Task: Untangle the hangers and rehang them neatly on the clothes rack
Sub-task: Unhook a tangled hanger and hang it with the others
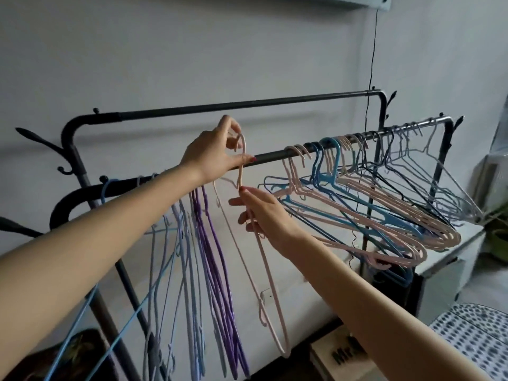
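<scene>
A black metal clothes rack has a near rail (275,155) and a higher far rail (233,105). My left hand (214,152) pinches the hook of a pale pink hanger (264,259) just in front of the near rail. My right hand (261,213) grips the same hanger below its neck, and its body hangs down to the right. On the rail's left part hang purple hangers (217,270) and pale blue and grey ones (184,257). To the right, pink hangers (357,199), blue hangers (330,160) and several thin wire ones (439,166) hang crowded and overlapping.
A thin black cord (371,78) drops down the white wall behind the rack. A white cabinet (450,259) stands under the rack's right end, with a green plant (497,232) beyond it. A dotted white stool (478,339) and a cardboard box (341,353) sit at lower right.
</scene>
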